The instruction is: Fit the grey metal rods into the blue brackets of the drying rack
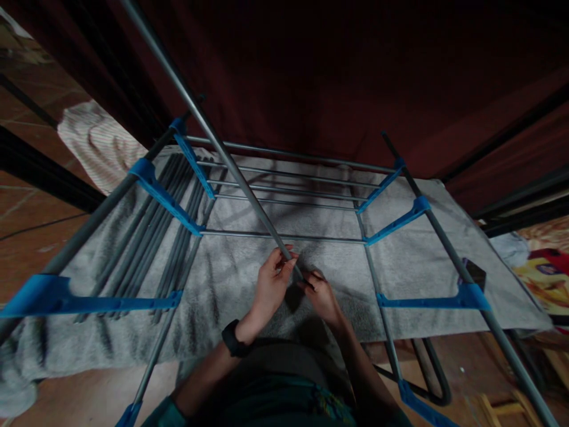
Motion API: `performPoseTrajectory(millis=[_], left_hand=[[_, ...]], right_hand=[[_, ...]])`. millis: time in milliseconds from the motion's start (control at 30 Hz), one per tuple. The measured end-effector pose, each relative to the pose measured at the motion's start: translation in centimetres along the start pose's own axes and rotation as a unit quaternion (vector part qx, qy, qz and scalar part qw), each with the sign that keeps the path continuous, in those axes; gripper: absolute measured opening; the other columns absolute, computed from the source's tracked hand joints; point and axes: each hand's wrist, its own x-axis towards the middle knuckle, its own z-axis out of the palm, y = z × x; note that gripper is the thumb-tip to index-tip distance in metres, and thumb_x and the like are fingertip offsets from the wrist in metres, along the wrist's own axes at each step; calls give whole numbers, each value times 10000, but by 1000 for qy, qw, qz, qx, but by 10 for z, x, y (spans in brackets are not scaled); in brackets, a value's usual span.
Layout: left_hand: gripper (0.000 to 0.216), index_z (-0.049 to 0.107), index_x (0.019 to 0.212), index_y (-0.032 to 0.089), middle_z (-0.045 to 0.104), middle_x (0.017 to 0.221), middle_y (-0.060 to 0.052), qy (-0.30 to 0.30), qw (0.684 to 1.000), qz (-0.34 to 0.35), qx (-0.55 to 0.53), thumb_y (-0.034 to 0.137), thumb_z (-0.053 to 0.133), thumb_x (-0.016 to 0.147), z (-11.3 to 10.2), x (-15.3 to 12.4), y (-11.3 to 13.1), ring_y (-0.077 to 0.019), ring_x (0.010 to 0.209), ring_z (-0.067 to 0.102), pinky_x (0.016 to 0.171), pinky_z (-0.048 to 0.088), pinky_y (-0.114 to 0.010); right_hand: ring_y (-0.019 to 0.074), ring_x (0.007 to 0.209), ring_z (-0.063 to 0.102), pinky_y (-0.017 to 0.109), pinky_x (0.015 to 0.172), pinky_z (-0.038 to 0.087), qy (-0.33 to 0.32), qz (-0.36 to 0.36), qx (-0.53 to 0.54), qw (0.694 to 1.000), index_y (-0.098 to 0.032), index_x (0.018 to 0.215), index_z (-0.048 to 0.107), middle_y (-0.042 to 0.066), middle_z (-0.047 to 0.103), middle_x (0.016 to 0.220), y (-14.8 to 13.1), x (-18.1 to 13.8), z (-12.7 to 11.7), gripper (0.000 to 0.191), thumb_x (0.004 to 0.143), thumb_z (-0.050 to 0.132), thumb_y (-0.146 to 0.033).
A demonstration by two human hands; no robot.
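Observation:
A long grey metal tube (pixel 222 151) slants from the upper left down to the middle of the view. My left hand (pixel 271 284) is closed around it near its lower end, fingers and thumb pinching it. At the very tip, my right hand (pixel 323 298) has its fingers closed on the same tube. Around my hands stands a partly assembled rack of grey tubes and blue plastic brackets (pixel 166 204). Several thin crossbars (pixel 284 236) join its left and right sides beyond my hands. Another blue bracket (pixel 431 301) sits on the right side.
Several loose grey tubes (pixel 146 237) lie side by side on a grey blanket (pixel 329 270) at the left. A small dark box (pixel 473 273) rests by the right frame. Striped cloth (pixel 100 145) hangs at the left, and a dark red curtain (pixel 355 77) closes the back.

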Motion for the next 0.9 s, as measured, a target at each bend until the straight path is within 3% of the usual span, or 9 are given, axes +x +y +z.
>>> performPoseTrajectory(millis=[233, 400, 533, 800, 900], left_hand=[[229, 623, 1095, 216, 715, 980, -46, -19, 999, 0, 29, 275, 613, 874, 1, -8, -7, -186, 941, 677, 897, 511, -341], [154, 647, 1013, 230, 697, 1105, -59, -31, 999, -3, 33, 291, 596, 882, 4, -16, -19, -184, 976, 673, 925, 509, -343], [165, 653, 1022, 236, 691, 1159, -69, -54, 997, -1, 52, 312, 579, 895, 3, -20, -25, -202, 1063, 654, 975, 492, -367], [238, 608, 1145, 240, 696, 1067, -57, -72, 994, 27, 73, 321, 534, 933, -6, -18, -27, -183, 953, 670, 903, 513, -339], [239, 608, 1147, 240, 692, 981, -45, -72, 993, 37, 90, 314, 516, 940, -12, -14, -23, -181, 907, 661, 872, 508, -325]], right_hand=[[247, 1064, 617, 402, 966, 481, -4, -15, 35, 999, -266, 1157, 702, 74, 694, 1109, -8, 1, 9, 293, 883, 598, -260], [242, 1032, 641, 400, 953, 504, -4, -20, 40, 999, -278, 1128, 705, 78, 696, 1041, -14, 1, 18, 253, 918, 563, -284], [240, 1066, 642, 397, 951, 517, 1, -33, 49, 998, -281, 1169, 686, 86, 696, 1100, -19, 1, 22, 278, 933, 539, -290], [225, 1051, 646, 383, 949, 512, -19, -31, 38, 999, -277, 1196, 664, 74, 694, 1115, -19, 1, 20, 292, 934, 535, -285], [213, 1005, 653, 370, 928, 514, 4, -21, 39, 999, -275, 1131, 694, 59, 704, 1059, -16, 2, 14, 265, 929, 522, -279]])
